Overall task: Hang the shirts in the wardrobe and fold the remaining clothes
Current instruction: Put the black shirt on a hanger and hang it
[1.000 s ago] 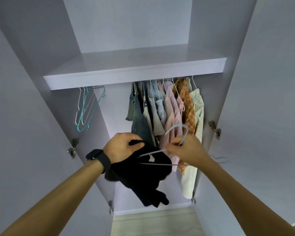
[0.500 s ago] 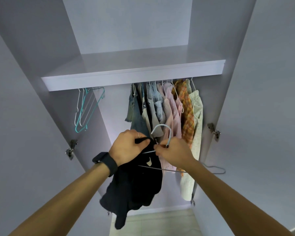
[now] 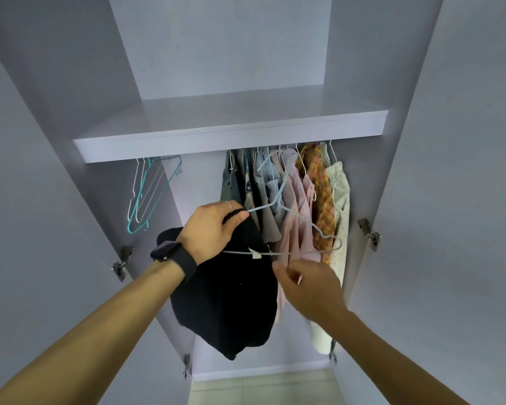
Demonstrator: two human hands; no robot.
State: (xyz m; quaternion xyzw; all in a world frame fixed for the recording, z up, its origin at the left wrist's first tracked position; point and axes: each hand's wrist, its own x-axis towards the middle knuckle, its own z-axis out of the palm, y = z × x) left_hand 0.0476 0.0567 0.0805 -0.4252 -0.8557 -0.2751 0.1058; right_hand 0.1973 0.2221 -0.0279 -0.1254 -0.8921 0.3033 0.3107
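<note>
A black shirt [image 3: 225,302] hangs in front of the open wardrobe, partly over a pale blue wire hanger [image 3: 292,253]. My left hand [image 3: 214,229], with a dark watch on the wrist, grips the shirt's top edge together with the hanger's left arm. The hanger's hook points up toward the hung clothes, and its right arm sticks out bare. My right hand [image 3: 310,287] is just below the hanger's bottom bar. Its fingers are stretched toward the shirt's right edge and hold nothing that I can see.
Several shirts [image 3: 292,206] hang on the rail under the white shelf [image 3: 231,135], filling its right half. Empty teal and white hangers [image 3: 146,197] hang at the left. Both wardrobe doors stand open, with hinges [image 3: 368,232] on the side walls. Tiled floor [image 3: 260,387] shows below.
My right hand let go of the hanger's hook and dropped below the bottom bar. The hanger swung up and right, and the shirt now hangs lower from my left hand.
</note>
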